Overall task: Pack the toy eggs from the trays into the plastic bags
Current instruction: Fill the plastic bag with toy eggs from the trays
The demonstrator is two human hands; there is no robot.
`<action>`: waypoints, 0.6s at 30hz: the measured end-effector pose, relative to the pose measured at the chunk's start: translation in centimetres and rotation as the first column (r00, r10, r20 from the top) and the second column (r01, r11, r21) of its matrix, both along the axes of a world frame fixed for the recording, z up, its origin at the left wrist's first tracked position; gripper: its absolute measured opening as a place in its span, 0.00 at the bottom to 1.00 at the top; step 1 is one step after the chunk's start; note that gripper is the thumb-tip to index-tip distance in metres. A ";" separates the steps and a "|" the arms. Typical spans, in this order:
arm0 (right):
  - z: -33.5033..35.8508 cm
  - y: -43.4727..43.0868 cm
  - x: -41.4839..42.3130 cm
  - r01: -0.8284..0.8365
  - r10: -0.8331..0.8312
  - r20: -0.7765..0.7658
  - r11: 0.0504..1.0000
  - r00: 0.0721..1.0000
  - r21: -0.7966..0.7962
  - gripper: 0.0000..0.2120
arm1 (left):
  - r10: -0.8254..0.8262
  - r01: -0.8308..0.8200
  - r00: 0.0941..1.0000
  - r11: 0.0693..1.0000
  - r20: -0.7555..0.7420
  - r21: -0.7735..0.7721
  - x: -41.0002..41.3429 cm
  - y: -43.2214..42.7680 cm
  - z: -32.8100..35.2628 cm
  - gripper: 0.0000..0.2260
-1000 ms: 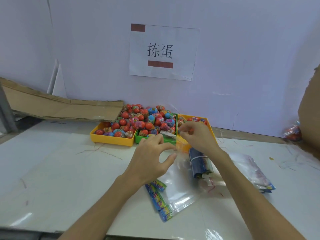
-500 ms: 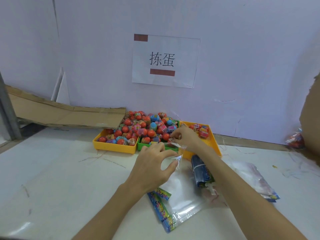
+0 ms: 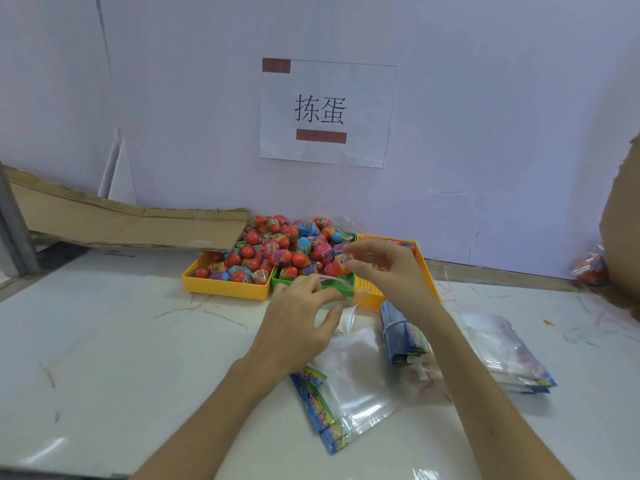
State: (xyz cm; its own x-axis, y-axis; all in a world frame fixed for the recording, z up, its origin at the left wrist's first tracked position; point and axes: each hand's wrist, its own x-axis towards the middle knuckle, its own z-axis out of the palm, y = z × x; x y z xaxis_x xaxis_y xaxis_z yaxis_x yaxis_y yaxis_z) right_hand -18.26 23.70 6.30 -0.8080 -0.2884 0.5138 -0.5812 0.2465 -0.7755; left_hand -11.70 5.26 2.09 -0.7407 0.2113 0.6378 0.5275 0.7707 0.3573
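Three trays stand against the wall: a yellow tray point(image 3: 221, 287), a green tray point(image 3: 280, 284) and another yellow tray point(image 3: 372, 294). Red and blue toy eggs point(image 3: 277, 251) are heaped in the first two. My left hand point(image 3: 298, 323) pinches the mouth of a clear plastic bag point(image 3: 356, 368) that lies on the table. My right hand point(image 3: 384, 268) holds one wrapped toy egg point(image 3: 343, 261) in its fingertips just above the bag's mouth, over the green tray's right end.
A banded bundle of blue-edged bags point(image 3: 401, 337) lies under my right forearm. A stack of flat bags point(image 3: 509, 355) sits at the right. Folded cardboard point(image 3: 121, 223) leans at the back left. A filled bag of eggs point(image 3: 590, 266) lies far right.
My right hand has picked an egg out of the trays and drawn it back toward the bag's mouth. My left hand keeps its hold on the bag.
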 end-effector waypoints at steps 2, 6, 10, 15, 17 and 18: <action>-0.5 0.0 0.5 0.002 -0.002 -0.011 0.998 1.000 0.057 0.13 | 0.004 -0.004 1.000 1.000 0.002 0.002 0.0 -0.1 0.0 0.12; -0.8 -0.2 0.6 -0.027 0.023 0.024 0.981 0.999 0.194 0.09 | -0.012 0.012 1.000 0.999 0.013 0.032 0.0 -0.2 0.0 0.09; -0.9 -0.3 0.6 -0.031 0.020 0.045 0.964 0.999 0.263 0.07 | -0.050 0.049 0.999 0.998 0.020 0.044 0.1 -0.1 -0.1 0.04; -0.7 -0.4 0.8 -0.062 0.042 0.075 0.957 0.996 0.283 0.07 | -0.122 0.101 0.989 0.970 0.083 0.220 -0.4 -0.3 -0.5 0.05; -0.8 -0.6 1.0 -0.091 0.068 0.087 0.954 0.994 0.287 0.07 | -0.125 0.098 0.988 0.962 0.091 0.255 -0.7 -0.5 -0.7 0.08; -0.8 -0.7 1.0 -0.102 0.079 0.091 0.953 0.993 0.286 0.07 | -0.120 0.092 0.988 0.963 0.093 0.254 -0.8 -0.6 -0.8 0.10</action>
State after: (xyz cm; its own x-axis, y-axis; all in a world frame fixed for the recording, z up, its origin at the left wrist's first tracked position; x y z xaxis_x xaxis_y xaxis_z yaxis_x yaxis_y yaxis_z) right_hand -17.26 23.02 5.51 -0.8058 -0.4891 0.3339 -0.5522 0.4166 -0.7222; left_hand -12.48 4.67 1.26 -0.7890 0.1371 0.5989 0.5499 0.5921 0.5890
